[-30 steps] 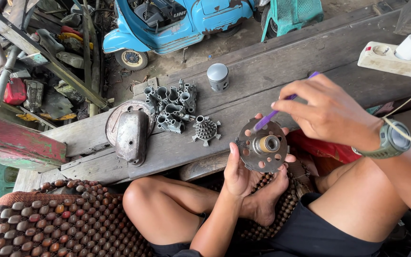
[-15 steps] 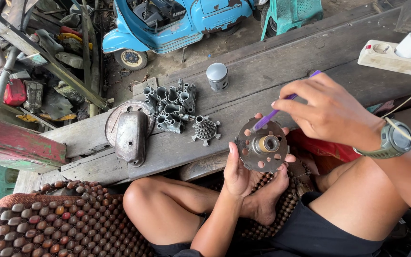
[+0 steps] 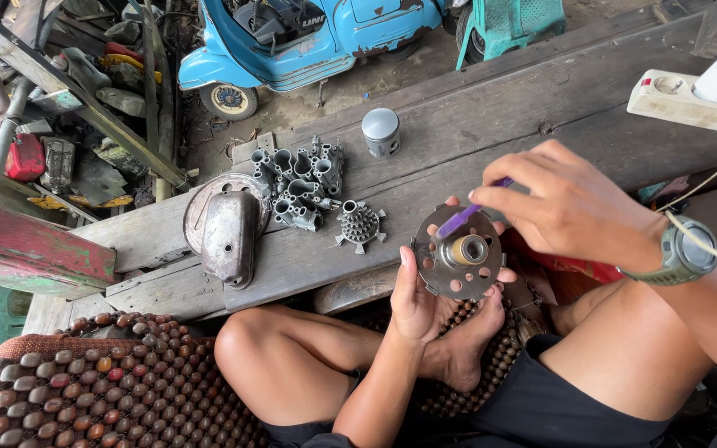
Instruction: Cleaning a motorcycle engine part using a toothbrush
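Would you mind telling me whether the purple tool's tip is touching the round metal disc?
Touching. In the head view, the purple tool in the right hand ends against the round metal disc, near its hub.

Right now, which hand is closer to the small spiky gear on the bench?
Left. The left hand holds the round metal disc just right of the spiky gear; the right hand, gripping a purple tool, is farther right.
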